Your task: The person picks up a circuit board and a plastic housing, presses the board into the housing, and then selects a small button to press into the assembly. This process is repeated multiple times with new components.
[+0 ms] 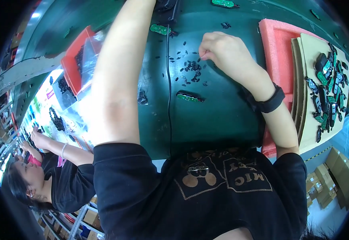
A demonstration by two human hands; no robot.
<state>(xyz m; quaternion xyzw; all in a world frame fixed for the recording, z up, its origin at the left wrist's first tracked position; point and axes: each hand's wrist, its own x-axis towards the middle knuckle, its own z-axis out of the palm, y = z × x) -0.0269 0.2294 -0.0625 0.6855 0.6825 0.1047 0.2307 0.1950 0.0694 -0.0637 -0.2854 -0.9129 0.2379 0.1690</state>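
My right hand (223, 51), with a black band on its wrist, hovers over a green work surface (218, 124). Its thumb and fingers are pinched together; whatever is between them is too small or hidden to name. Just left of the fingertips lies a scattered pile of small black parts (193, 69). A green circuit board with black ends (189, 97) rests nearer to me, and another green board (159, 29) lies farther off to the left. My left forearm (124, 52) stretches away past the top edge, so the left hand is out of sight.
A black cable (169, 92) runs across the surface. At right, a pink foam tray (267, 40) holds cardboard sheets (302, 116) bearing several green-and-black assemblies (329, 88). A red bin (71, 66) and plastic bags stand left, beside a co-worker (72, 180). Boxes (330, 176) sit lower right.
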